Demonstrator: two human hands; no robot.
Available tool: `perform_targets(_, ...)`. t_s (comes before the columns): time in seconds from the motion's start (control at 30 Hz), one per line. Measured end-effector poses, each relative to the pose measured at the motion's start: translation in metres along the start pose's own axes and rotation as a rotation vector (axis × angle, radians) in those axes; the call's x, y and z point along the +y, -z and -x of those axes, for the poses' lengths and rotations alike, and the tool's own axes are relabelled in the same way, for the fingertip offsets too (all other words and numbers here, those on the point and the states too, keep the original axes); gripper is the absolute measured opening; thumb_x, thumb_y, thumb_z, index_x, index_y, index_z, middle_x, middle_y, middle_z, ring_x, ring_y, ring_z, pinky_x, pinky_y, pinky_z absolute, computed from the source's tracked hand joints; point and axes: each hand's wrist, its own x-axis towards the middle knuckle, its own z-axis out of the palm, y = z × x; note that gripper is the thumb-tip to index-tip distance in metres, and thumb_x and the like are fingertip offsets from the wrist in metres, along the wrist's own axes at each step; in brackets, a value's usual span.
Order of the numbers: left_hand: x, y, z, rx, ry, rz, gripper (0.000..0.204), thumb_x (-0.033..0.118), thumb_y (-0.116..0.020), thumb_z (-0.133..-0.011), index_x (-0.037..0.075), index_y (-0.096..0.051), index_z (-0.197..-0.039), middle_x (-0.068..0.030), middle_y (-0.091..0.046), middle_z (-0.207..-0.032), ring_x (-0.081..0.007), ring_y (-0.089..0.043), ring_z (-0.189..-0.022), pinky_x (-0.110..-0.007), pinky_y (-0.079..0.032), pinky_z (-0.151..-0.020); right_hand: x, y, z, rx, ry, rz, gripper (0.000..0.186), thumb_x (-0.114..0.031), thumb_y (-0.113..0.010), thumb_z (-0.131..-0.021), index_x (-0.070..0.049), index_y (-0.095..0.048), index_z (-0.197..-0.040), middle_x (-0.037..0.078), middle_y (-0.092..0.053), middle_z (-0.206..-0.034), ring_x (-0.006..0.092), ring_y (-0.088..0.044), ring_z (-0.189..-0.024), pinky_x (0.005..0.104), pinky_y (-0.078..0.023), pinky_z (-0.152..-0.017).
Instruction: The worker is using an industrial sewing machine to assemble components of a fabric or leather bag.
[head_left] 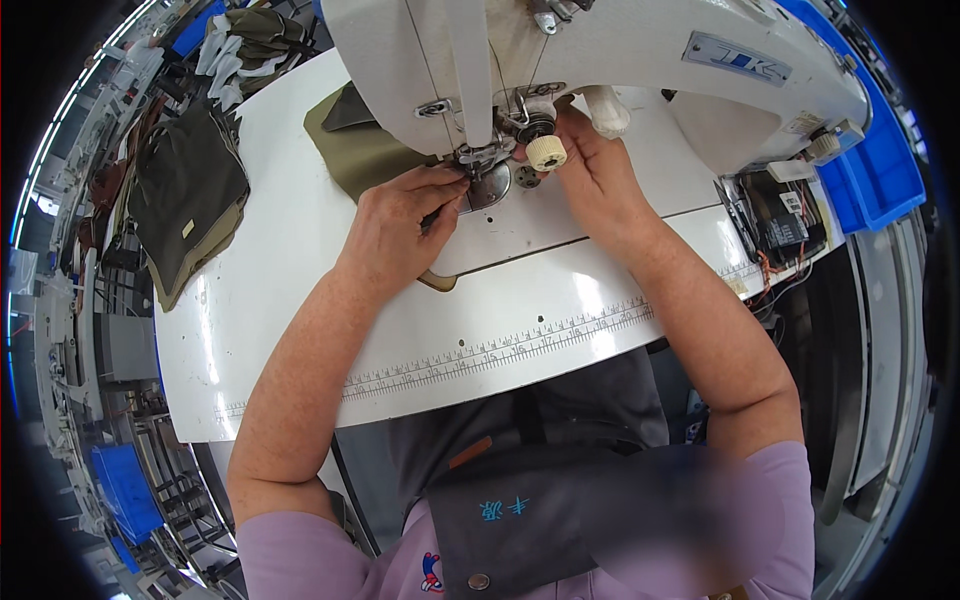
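A white sewing machine (760, 95) stands over the white worktable. My left hand (400, 225) is closed beside the presser foot (478, 158), its fingers pinching the olive fabric piece (365, 150) close to the needle. Most of that fabric lies left of and behind the machine head; a small tan-edged corner shows below my left wrist. My right hand (605, 185) reaches past the cream tension knob (546, 152) on the right side of the head. Its fingers are bent together, with the tips mostly hidden behind machine parts, so what they hold is not visible.
A stack of dark and olive fabric pieces (190, 180) sits at the table's left edge, with more cloth (250, 45) behind. At right are a black box with wires (780, 220) and a blue bin (880, 175). A printed ruler (500, 352) runs along the front edge.
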Motion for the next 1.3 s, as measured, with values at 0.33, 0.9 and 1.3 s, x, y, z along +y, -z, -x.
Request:
perform_targets(0.33,0.001,-0.002,0.005,0.022,-0.049,-0.041,0.021,0.0,-0.068,-0.086,-0.002,-0.076,-0.105,-0.0145,-0.074,-0.11,-0.0275,-0.072,-0.098,-0.033,-0.058,-0.089,-0.009,-0.003,-0.005,0.085,-0.082,-0.136,0.049,-0.044,-0.051,-0.106,-0.001,-0.07,-0.092,0.002,-0.067,-0.075,0.0112,-0.061,-0.071,0.0278,-0.048,-0.068)
perform_targets(0.9,-0.032,-0.001,-0.01,0.159,0.037,-0.273,0.038,0.011,-0.073,-0.085,0.0,-0.064,-0.12,-0.0225,-0.066,-0.114,-0.0425,-0.06,-0.107,-0.047,-0.048,-0.093,-0.012,-0.001,0.0,-0.129,0.054,0.196,0.047,-0.042,-0.046,-0.106,-0.008,-0.07,-0.083,0.008,-0.07,-0.073,0.0285,-0.069,-0.072,0.0395,-0.052,-0.068)
perform_targets(1.3,-0.114,-0.021,-0.041,0.086,-0.012,-0.285,0.041,0.01,-0.069,-0.088,0.001,-0.063,-0.127,-0.0224,-0.065,-0.126,-0.0415,-0.06,-0.117,-0.047,-0.047,-0.1,-0.01,-0.004,0.005,-0.273,0.134,0.339,0.045,-0.043,-0.05,-0.103,-0.007,-0.066,-0.082,0.014,-0.067,-0.075,0.0367,-0.065,-0.074,0.0487,-0.049,-0.068)
